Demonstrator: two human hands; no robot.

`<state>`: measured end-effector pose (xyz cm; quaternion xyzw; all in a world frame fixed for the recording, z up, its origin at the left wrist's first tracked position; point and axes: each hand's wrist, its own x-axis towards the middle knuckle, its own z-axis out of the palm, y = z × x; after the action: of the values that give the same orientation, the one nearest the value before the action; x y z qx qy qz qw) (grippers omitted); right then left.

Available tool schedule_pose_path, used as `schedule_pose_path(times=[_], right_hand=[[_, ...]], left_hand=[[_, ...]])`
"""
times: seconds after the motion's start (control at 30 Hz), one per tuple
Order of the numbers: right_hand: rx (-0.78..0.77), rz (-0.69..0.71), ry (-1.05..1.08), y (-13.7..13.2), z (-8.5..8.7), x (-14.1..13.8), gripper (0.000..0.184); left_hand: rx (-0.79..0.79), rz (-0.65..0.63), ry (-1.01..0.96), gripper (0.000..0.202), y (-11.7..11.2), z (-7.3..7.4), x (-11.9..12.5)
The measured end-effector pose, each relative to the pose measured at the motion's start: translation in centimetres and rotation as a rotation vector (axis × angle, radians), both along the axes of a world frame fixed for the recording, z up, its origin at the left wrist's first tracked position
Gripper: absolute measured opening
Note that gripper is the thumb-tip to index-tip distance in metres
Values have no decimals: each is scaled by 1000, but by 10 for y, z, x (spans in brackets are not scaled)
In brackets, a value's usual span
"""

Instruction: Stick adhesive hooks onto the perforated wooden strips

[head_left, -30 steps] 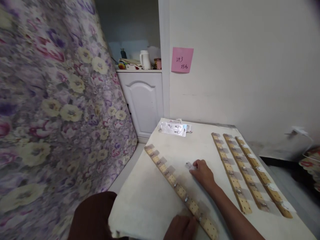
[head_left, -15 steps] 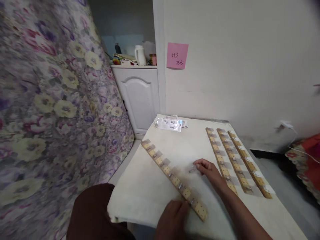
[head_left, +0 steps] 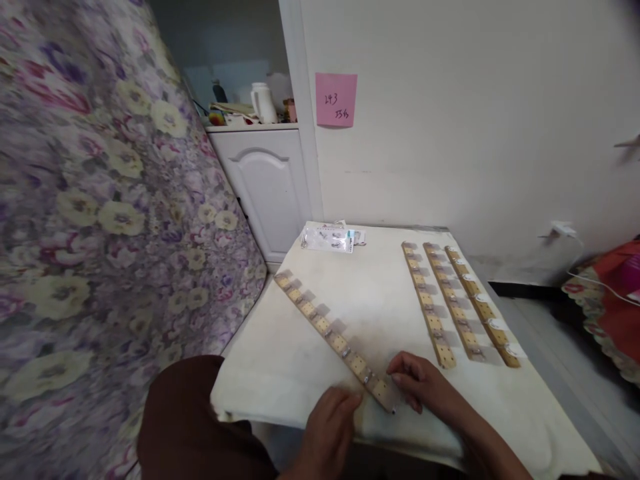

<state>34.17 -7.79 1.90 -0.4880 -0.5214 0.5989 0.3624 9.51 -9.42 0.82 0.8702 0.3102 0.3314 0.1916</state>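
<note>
A long wooden strip (head_left: 325, 325), dotted with holes and bearing metal hooks on clear backings, lies slantwise on the table. At its near end my right hand (head_left: 417, 380) has thumb and fingers pinched on a small clear hook piece (head_left: 397, 399), blurred and partly hidden. The piece is over or against the strip's end; I cannot tell if it touches. My left hand (head_left: 333, 423) is beside the strip's near edge, fingers curled together; what they hold, if anything, is hidden. To the right, three similar strips lie roughly side by side: the left one (head_left: 433, 322), the middle one (head_left: 454, 303) and the right one (head_left: 484, 312), with white hooks.
Clear packages of hooks (head_left: 325, 239) lie at the back of the pale-covered table (head_left: 265, 360). A white wall with a pink note (head_left: 336, 100) stands behind. A floral curtain (head_left: 125, 200) hangs at the left, beside a white cabinet (head_left: 273, 190).
My right hand has moved down toward the strip's near end with the small hook piece. My left hand has shifted slightly back from the strip's edge. The view has tilted a little.
</note>
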Motion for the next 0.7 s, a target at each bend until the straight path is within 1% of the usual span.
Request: schedule_pose_path(times=[0.17, 0.23, 0.6, 0.7], right_hand=[[13, -53, -38, -1, -2, -4, 11], [15, -61, -52, -2, -2, -5, 10], [27, -154, -127, 0, -7, -11, 9], [38, -155, -124, 0, -8, -12, 8]], left_hand=[[76, -74, 65, 45, -6, 3, 7], [88, -84, 80, 46, -7, 4, 11], [18, -53, 146, 48, -5, 1, 17], [-4, -46, 171, 51, -6, 2, 18]])
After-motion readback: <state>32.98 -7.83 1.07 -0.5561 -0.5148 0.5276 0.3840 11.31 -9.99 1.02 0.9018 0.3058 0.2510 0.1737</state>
